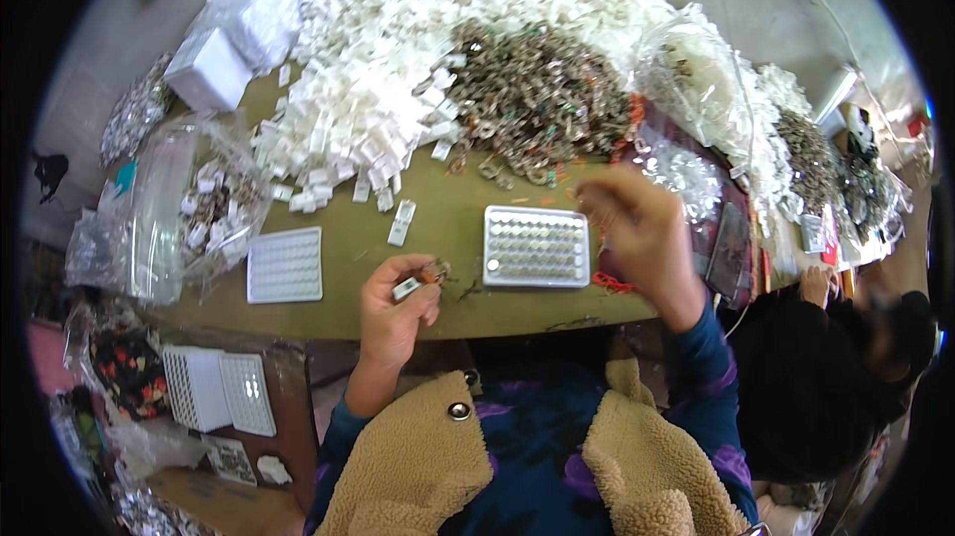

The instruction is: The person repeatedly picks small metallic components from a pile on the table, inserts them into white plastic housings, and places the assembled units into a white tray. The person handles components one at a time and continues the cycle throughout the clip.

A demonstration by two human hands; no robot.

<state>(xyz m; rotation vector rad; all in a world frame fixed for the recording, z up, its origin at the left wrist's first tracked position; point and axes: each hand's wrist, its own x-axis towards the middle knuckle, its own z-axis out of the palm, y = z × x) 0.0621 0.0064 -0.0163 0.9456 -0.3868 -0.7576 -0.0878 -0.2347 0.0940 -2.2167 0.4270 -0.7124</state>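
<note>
Tan fleece garment [418, 461], left fingers [403, 266] pinching white piece [406, 288]

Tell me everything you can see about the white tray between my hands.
The white tray is rectangular and looks like plastic, with a raised rim and rows of small cells; their contents are too small to make out. A round white spot shows near its left edge. It lies flat on the olive-green table, with the blurred right hand beside it.

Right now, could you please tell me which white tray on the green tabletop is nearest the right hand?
The white tray just left of the right hand; the other white tray lies farther off, left of the left hand.
</note>
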